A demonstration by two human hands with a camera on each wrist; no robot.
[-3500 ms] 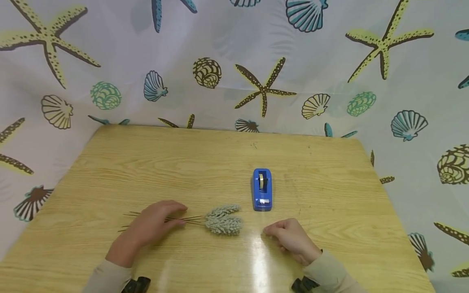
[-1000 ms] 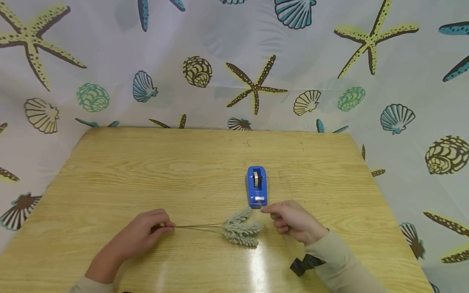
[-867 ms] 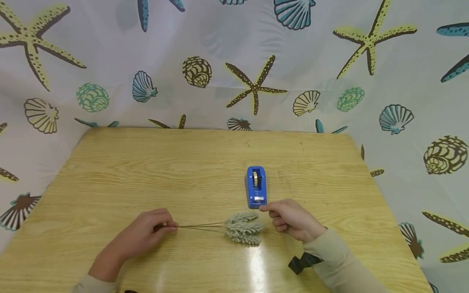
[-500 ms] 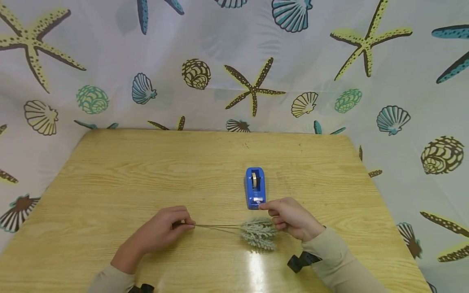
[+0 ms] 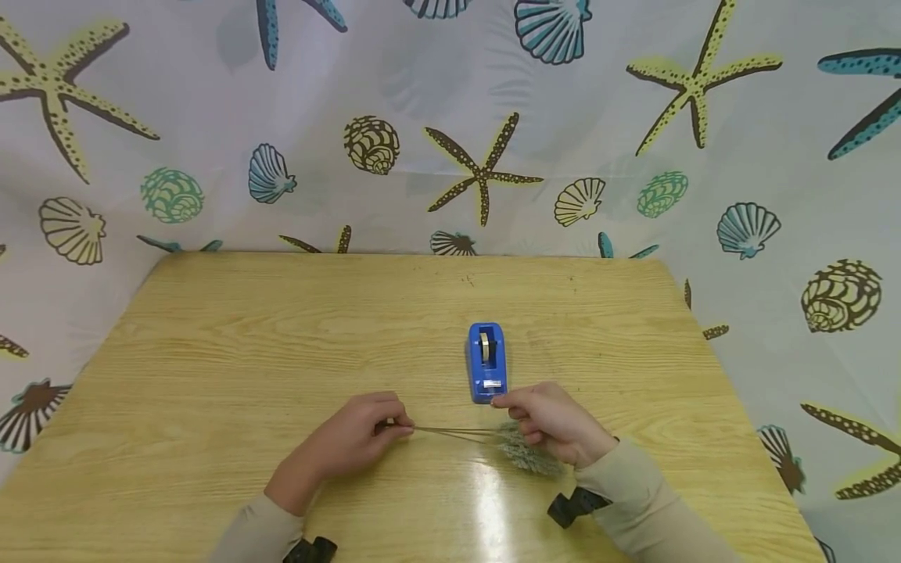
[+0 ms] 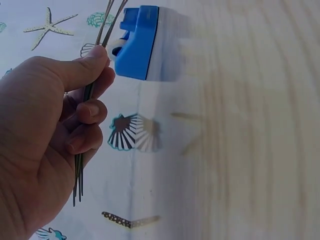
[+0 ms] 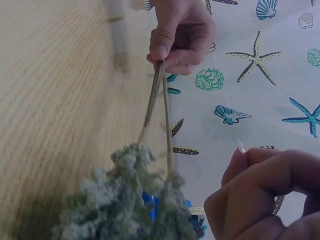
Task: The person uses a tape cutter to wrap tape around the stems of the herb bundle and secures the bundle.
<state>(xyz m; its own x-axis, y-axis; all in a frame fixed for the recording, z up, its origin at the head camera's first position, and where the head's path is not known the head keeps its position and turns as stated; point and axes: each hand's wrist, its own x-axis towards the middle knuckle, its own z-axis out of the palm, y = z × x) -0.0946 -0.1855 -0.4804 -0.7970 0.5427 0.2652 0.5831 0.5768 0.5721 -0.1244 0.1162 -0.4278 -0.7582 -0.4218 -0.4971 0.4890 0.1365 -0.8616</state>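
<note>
My left hand (image 5: 355, 438) pinches the thin stems (image 6: 80, 175) of a bunch of pale grey-green artificial flower sprigs between thumb and fingers, with the stem ends hanging below the palm in the left wrist view. The fluffy flower heads (image 7: 125, 200) point right, and in the head view my right hand (image 5: 556, 422) partly covers them. That hand's thumb and index finger pinch a small translucent piece of tape (image 7: 241, 146) at the front end of the blue tape dispenser (image 5: 486, 362). Its other fingers are curled in.
The wooden table (image 5: 281, 313) bears the dispenser near its middle. Behind it and along the sides hangs a white curtain (image 5: 317, 94) printed with shells and starfish. Black wrist straps (image 5: 577, 507) sit at the beige sleeves (image 5: 640, 500).
My left hand has drawn the sprigs rightward, so their heads now pass behind the right hand. Earlier the right hand rose to the dispenser's front; since then it has barely moved.
</note>
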